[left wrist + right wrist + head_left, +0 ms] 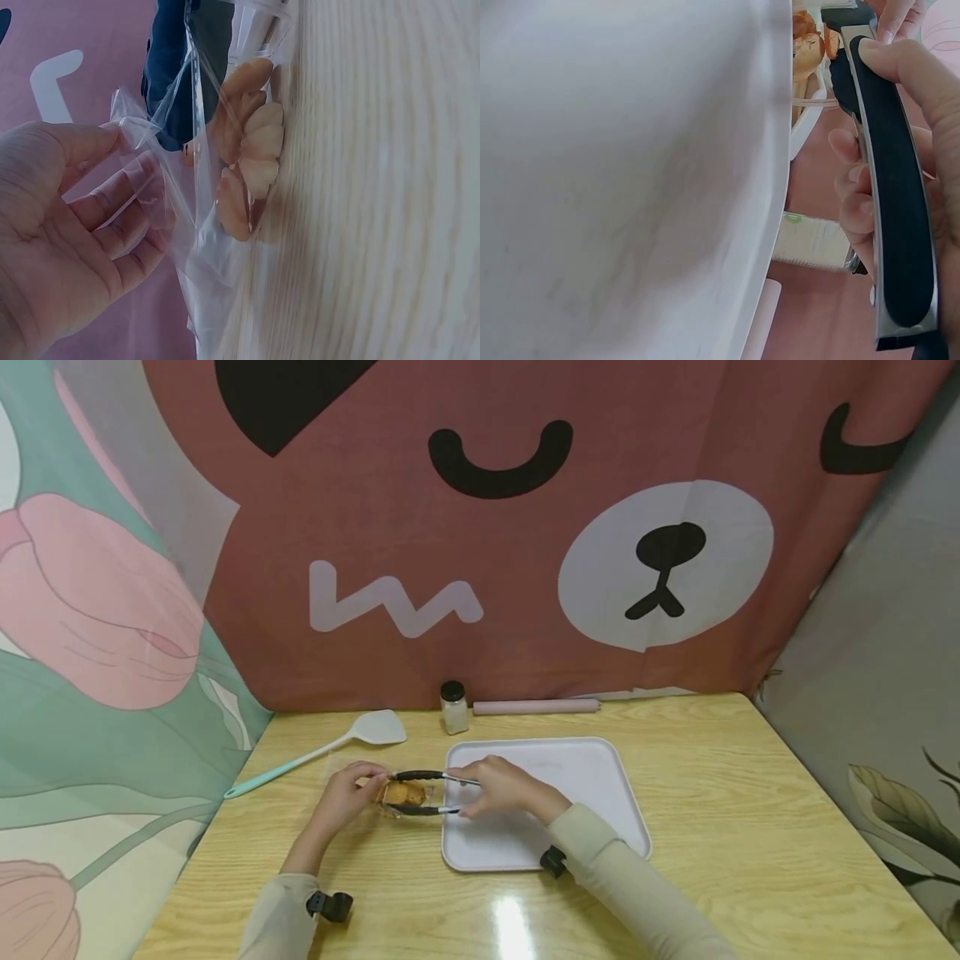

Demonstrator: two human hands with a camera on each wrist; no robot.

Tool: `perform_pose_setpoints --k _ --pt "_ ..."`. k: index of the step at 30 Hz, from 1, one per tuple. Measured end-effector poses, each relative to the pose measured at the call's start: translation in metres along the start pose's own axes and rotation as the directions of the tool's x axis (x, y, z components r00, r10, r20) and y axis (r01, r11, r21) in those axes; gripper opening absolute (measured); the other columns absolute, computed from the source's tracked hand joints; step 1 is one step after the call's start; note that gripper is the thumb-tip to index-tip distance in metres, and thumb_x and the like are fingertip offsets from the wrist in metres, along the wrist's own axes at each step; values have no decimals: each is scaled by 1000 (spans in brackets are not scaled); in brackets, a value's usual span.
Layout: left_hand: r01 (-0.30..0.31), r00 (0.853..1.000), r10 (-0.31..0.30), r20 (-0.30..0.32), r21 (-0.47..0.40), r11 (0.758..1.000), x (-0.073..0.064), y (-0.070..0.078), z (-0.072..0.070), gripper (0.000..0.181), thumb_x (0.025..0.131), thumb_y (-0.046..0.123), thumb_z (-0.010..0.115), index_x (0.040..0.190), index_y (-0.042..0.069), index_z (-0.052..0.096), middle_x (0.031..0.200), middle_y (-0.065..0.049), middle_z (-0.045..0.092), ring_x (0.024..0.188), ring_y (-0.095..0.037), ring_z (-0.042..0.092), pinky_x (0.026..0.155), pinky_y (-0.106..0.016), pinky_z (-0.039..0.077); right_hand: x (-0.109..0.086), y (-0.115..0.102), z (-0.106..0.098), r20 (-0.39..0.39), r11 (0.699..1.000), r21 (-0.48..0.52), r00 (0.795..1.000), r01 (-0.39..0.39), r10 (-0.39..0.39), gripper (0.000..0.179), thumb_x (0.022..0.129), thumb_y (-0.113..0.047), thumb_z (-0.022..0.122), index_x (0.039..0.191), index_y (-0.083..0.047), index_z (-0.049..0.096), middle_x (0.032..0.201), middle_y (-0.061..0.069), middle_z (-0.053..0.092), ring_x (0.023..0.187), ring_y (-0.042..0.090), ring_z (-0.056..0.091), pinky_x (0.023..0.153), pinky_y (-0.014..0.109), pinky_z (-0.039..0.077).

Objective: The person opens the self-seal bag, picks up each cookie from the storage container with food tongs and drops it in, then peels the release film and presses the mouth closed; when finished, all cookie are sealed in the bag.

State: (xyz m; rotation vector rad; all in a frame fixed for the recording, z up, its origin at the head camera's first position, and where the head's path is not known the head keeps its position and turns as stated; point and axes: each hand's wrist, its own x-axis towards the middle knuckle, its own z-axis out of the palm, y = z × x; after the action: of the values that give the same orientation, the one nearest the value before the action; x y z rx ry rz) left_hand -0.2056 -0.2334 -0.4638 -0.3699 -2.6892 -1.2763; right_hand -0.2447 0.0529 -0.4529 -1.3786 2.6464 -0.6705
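Note:
My left hand [347, 802] pinches the edge of a clear plastic bag [214, 300] between thumb and fingers. Inside the bag lie several small golden-brown bread pieces [261, 146], close to the tabletop. My right hand [506, 789] grips metal tongs [896, 187] with black handle panels, its thumb along the upper arm. The spread dark tips of the tongs [420, 811] are at the bag, one on each side of the bread in the head view. Whether the tips touch the bread cannot be made out.
A white rectangular tray [540, 847] lies under my right hand. Behind it stand a black-lidded jar [454, 714] and a pink rod [536, 707] along the curtain. A white spatula with a mint handle [378, 727] rests at the back left of the wooden table [720, 827].

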Motion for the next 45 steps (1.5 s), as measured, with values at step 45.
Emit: perform_pose_setpoints --k 45 --pt "41 999 -41 -6 -24 999 2 -1 9 10 89 6 64 95 2 72 101 -10 66 96 -26 60 71 -28 52 -82 28 -20 -61 975 140 982 -172 181 69 75 -33 79 134 -9 54 112 9 68 61 6 43 65 26 44"
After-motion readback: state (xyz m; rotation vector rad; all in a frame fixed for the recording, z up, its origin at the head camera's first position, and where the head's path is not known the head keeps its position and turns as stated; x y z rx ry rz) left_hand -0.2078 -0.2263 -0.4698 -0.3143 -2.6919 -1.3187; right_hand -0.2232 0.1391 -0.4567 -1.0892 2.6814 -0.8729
